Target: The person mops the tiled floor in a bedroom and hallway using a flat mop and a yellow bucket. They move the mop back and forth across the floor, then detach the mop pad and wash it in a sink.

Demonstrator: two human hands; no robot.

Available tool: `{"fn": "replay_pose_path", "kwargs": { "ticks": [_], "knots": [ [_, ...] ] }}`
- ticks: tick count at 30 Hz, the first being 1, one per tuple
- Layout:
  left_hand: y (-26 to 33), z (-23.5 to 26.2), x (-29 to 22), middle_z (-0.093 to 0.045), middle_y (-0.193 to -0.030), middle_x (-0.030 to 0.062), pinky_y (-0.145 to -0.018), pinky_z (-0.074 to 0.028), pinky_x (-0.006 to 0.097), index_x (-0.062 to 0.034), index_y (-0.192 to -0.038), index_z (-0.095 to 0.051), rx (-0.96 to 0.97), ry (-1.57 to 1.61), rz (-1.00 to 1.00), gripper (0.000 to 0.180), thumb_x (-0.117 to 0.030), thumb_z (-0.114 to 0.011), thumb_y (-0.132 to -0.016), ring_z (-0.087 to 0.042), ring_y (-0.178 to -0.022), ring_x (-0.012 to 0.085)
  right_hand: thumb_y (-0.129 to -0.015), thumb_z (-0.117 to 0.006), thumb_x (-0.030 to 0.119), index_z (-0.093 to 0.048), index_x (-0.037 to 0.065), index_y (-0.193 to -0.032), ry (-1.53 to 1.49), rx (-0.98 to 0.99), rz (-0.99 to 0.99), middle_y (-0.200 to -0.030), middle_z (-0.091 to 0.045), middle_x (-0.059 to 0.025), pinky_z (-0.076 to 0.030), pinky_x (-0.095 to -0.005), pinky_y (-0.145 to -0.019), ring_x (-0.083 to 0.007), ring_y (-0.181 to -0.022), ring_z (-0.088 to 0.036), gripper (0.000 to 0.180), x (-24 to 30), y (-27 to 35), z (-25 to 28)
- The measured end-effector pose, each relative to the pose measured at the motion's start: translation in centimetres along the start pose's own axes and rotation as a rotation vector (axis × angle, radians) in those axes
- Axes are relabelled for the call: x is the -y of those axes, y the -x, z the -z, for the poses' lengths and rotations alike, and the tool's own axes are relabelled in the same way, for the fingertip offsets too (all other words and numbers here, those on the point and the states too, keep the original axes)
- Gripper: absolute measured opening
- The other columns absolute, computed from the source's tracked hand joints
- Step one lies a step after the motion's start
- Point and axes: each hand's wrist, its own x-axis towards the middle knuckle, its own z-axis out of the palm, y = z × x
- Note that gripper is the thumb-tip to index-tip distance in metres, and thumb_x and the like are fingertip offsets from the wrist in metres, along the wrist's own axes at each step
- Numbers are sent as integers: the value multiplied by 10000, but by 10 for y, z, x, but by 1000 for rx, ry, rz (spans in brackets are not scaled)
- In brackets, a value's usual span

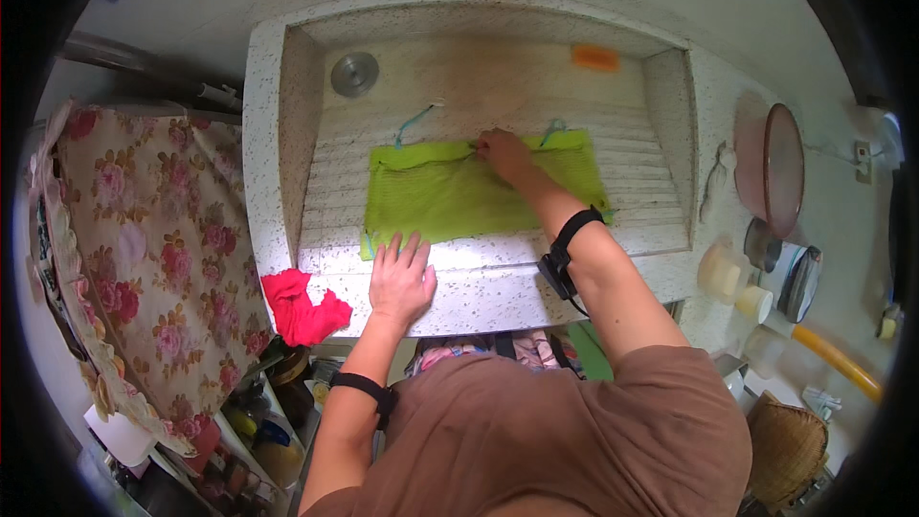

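Observation:
A lime-green cloth (450, 196) with light blue ties at its corners lies spread over the ribbed slope of a speckled stone wash sink (493, 285). My left hand (400, 278) rests flat, fingers spread, on the sink's front ledge, its fingertips on the cloth's near edge. At the cloth's far edge, my right hand (504, 153) has its fingers closed together on the fabric, which puckers into a dark fold there. The right fingertips are partly hidden. One blue tie (414, 124) stretches from the cloth's far left corner toward the sink bottom.
A crumpled red cloth (304, 308) sits on the ledge's left corner. The sink holds a round metal drain (355, 74) and an orange block (595, 57). A pinkish basin (783, 170) and several containers stand right; a floral cover (163, 249) hangs left.

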Motion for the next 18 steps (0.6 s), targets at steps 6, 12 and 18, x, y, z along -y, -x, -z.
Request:
{"fn": "replay_pose_path", "kwargs": {
  "ticks": [6, 12, 18],
  "knots": [
    [0, 1, 1, -564, -1233, 114, -988, -374, 505, -69, -1120, -607, -9, 3, -3, 382, -251, -576, -785, -489, -1172, 342, -809, -645, 254, -677, 47, -908, -326, -134, -449, -836, -673, -148, -494, -403, -714, -287, -762, -641, 231, -37, 2, 41],
    [0, 1, 1, -563, -1236, 111, -992, -373, 508, -70, -1125, -606, -11, 12, 5, 387, -243, -580, -780, -489, -1172, 344, -833, -613, 187, -681, 45, -879, -170, -43, -87, -798, -672, -134, -488, -363, -674, -251, -694, -623, 164, -45, 27, 53],
    [-2, 1, 0, -567, -1232, 111, -993, -374, 507, -72, -1124, -607, -5, 4, 3, 384, -235, -579, -777, -490, -1172, 344, -834, -600, 158, -655, 47, -876, -61, -119, -121, -732, -650, -131, -494, -368, -610, -243, -653, -618, 131, -46, 27, 28]
  ]
}}
